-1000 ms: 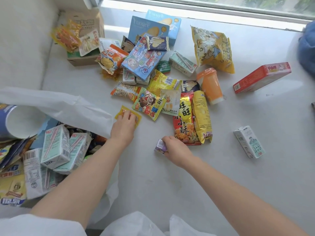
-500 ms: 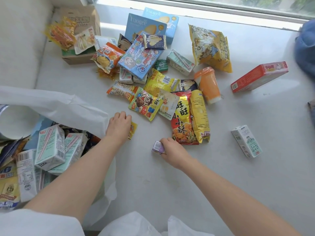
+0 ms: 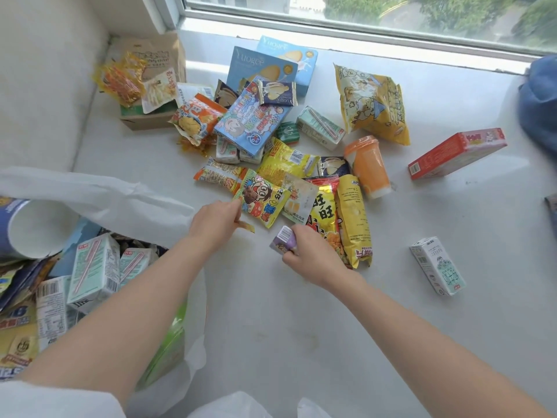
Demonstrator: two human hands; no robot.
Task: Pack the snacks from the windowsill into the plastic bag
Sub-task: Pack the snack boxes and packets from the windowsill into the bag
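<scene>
Left hand point(image 3: 215, 223) pinches a small yellow sachet point(image 3: 245, 226) under curled fingers, and its fingertips also touch the corner of a yellow cartoon-face packet point(image 3: 262, 200). Right hand point(image 3: 312, 256) grips a small purple packet point(image 3: 281, 240), barcode end showing. Both sit low on the white windowsill point(image 3: 271, 312). I log the white plastic bag point(image 3: 99, 194) just left of the left hand, mouth open, green-white drink cartons point(image 3: 92, 268) already inside. Beyond both hands lies the snack heap; touching the right hand's far side, a long yellow packet point(image 3: 352, 218). Right of the right hand, well apart, a white carton point(image 3: 437, 265); further out, a red box point(image 3: 456, 152) and an orange cup point(image 3: 367, 165).
</scene>
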